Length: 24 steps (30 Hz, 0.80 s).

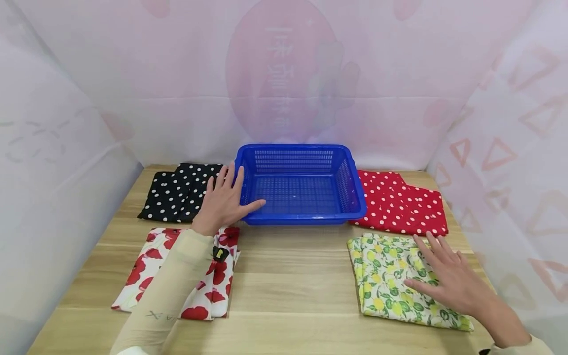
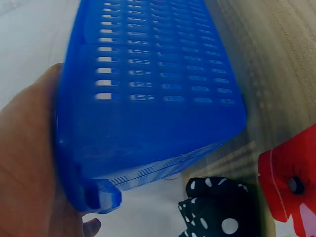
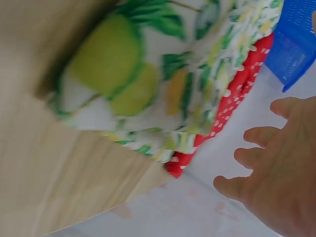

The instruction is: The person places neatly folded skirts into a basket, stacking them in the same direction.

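My left hand [image 1: 223, 199], fingers spread, is over the left rim of a blue plastic basket [image 1: 306, 217]. The left wrist view has that hand [image 2: 29, 163] right at the slotted basket wall [image 2: 163, 113], its fingers mostly hidden. Over a folded lemon-print cloth [image 1: 386, 281] hovers my right hand [image 1: 459, 283], fingers apart and nothing in them. The right wrist view shows the same spread fingers [image 3: 252, 158] beside the lemon-print cloth [image 3: 148, 74].
Under my left forearm lies a folded white cloth with red flowers [image 1: 217, 291]. A black polka-dot cloth [image 1: 170, 197] is left of the basket, a red polka-dot cloth [image 1: 404, 207] right of it. Printed fabric walls [image 1: 177, 74] enclose the wooden table [image 1: 288, 296] on three sides.
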Tool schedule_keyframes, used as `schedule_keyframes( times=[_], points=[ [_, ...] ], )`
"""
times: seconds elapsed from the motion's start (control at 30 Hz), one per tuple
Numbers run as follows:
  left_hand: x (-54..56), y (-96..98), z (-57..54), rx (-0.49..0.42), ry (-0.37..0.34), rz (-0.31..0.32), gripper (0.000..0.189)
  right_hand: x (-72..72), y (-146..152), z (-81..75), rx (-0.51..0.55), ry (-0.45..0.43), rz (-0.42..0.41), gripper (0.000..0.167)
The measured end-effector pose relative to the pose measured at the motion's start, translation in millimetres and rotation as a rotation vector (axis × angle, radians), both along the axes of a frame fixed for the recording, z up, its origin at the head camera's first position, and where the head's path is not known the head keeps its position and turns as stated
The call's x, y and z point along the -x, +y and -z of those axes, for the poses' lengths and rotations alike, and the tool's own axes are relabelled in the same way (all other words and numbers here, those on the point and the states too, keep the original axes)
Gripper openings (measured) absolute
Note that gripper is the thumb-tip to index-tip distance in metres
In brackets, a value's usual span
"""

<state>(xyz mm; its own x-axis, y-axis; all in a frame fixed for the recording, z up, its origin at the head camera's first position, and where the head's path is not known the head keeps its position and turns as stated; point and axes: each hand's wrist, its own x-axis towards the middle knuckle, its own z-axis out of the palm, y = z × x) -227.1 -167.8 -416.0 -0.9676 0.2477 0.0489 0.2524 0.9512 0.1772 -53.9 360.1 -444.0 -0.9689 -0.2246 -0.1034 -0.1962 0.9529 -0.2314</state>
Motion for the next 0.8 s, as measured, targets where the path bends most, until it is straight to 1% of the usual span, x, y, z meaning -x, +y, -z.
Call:
schedule_keyframes(
  times=[0.17,0.37,0.53,0.73,0.8],
  points=[
    [2.4,-0.7,4.0,0.025,-0.044,-0.014,0.118,-2.1,9.2,17.0,-0.002,0.017,-0.009,0.106],
    [2.3,3.3,5.4,0.013,-0.094,-0.009,0.120,-6.5,14.4,32.9,0.016,0.003,0.004,0.102],
    [3.1,6.8,6.5,0.023,-0.085,-0.015,0.121,-9.1,15.0,40.0,0.057,-0.022,0.021,0.100],
    [6.2,8.6,4.9,0.026,-0.084,-0.010,0.121,-7.8,12.5,45.3,0.065,-0.022,0.024,0.101],
    [6.8,9.1,4.4,0.027,-0.088,-0.010,0.122,-6.7,11.9,46.3,0.069,-0.034,0.032,0.102]
  ],
)
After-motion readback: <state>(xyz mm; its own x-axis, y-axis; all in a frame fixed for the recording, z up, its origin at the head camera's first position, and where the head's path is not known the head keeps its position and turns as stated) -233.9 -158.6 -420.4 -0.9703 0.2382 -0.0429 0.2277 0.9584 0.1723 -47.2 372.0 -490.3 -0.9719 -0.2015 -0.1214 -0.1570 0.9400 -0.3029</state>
